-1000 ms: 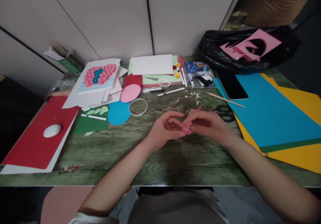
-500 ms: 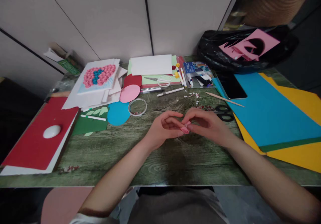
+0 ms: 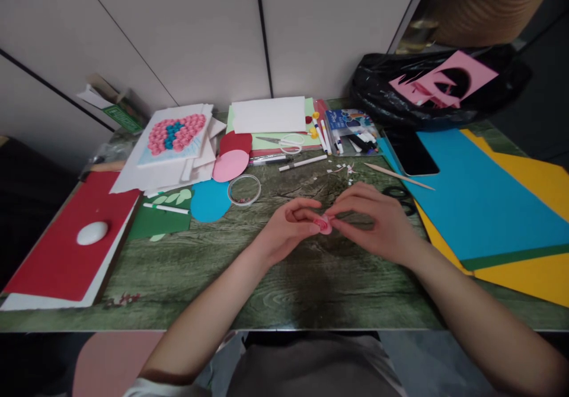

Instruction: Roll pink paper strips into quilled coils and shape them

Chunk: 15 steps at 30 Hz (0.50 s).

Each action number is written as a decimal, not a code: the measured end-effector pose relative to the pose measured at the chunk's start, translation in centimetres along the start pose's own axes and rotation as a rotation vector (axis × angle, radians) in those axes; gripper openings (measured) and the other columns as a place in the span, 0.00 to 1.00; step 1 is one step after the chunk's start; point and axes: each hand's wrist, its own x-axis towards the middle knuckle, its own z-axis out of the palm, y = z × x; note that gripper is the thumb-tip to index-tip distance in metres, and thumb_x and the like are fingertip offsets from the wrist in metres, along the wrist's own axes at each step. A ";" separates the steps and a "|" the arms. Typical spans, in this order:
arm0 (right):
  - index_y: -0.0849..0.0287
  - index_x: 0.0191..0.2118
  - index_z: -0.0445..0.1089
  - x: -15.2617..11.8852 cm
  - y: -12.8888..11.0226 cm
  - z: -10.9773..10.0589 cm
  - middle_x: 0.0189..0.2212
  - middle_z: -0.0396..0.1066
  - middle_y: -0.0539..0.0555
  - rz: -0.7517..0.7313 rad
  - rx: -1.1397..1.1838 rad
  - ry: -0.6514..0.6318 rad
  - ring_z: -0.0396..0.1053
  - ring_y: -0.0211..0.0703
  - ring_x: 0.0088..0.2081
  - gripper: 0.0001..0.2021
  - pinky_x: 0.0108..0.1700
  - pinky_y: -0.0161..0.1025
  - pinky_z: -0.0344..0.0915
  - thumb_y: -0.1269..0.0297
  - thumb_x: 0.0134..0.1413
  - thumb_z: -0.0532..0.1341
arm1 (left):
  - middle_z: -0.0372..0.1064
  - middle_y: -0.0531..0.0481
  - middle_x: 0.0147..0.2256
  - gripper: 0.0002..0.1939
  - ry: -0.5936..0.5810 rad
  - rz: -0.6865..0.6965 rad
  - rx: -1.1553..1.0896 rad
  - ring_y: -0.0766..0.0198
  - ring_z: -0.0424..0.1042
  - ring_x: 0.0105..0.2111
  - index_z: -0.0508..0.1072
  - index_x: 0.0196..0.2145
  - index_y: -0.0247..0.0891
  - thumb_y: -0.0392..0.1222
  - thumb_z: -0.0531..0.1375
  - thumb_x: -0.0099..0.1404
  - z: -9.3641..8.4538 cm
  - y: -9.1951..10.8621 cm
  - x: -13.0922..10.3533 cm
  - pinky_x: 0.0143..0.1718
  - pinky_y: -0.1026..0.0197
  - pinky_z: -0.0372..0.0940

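Pink paper curl (image 3: 324, 224): right between both hands, held over the middle of the green wood-look table (image 3: 275, 302), kinda rolled up like a little rosette
Left hand (image 3: 287, 231): mostly curled, thumb and fingers closed on the left side of the curl, other fingers loosely bent
Right hand (image 3: 376, 219): thumb and index pinched together at the curl's right edge, gap behind the pinch pretty roomy
Black-handled scissors (image 3: 397, 193): just past the right hand, partly hidden by it, so can't tell about the blades
Wooden stick (image 3: 400, 176): beyond those scissors, pointy end over on the blue sheet (image 3: 493, 207)
Phone (image 3: 413, 151): dark screen up, lying near the far end of that same sheet
White ring (image 3: 244, 190): flat on the table, off past the left hand
Paper rounds: pink one (image 3: 230, 166) overlapping a dark red one (image 3: 236, 143), blue one (image 3: 211, 201) closer in
Rose picture (image 3: 175, 136): far left, pink and teal rosettes bunched together, on top of white papers
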 end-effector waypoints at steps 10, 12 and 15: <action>0.54 0.32 0.71 -0.2 0.6 0.0 0.30 0.72 0.49 -0.232 -0.282 -0.043 0.64 0.42 0.37 0.03 0.45 0.46 0.55 0.68 0.52 0.60 | 0.75 0.51 0.28 0.19 0.070 -0.082 0.027 0.65 0.75 0.29 0.71 0.39 0.33 0.28 0.67 0.48 -0.3 0.1 0.0 0.38 0.61 0.68; 0.55 0.33 0.70 -0.3 0.8 0.0 0.30 0.72 0.50 -0.268 -0.308 -0.063 0.64 0.42 0.37 0.03 0.44 0.45 0.55 0.68 0.52 0.59 | 0.75 0.51 0.28 0.19 0.070 -0.106 0.025 0.65 0.76 0.30 0.71 0.39 0.33 0.28 0.67 0.48 -0.4 0.1 0.0 0.38 0.62 0.67; 0.57 0.32 0.69 -0.3 0.8 0.1 0.30 0.71 0.51 -0.308 -0.322 -0.092 0.63 0.41 0.36 0.03 0.41 0.43 0.56 0.68 0.53 0.59 | 0.75 0.50 0.27 0.19 0.070 -0.154 0.029 0.65 0.76 0.30 0.70 0.39 0.33 0.28 0.67 0.47 -0.4 0.2 0.0 0.38 0.62 0.67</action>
